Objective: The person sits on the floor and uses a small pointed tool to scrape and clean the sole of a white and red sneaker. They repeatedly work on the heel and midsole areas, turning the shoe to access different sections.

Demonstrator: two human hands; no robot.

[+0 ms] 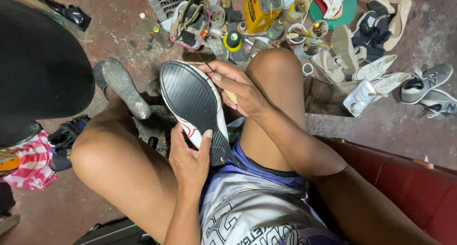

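Between your knees, your left hand (189, 158) cups the shoe (195, 109) heel, fingers curled round it, sole up. Keep that grip firm so it doesn't twist. Just past it, your right hand (238, 90) pinches a wooden-handled tool (230, 96) at the sole's edge, thread (204, 61) trailing up. I'd keep pulls short and snug. Beyond your knuckles sit glue pots (304, 40) and spare shoes (376, 69).

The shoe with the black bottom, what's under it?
Under the shoe sit the person's lap and the left hand holding its heel. The right hand grips the far edge. The shoe's top side is hidden.
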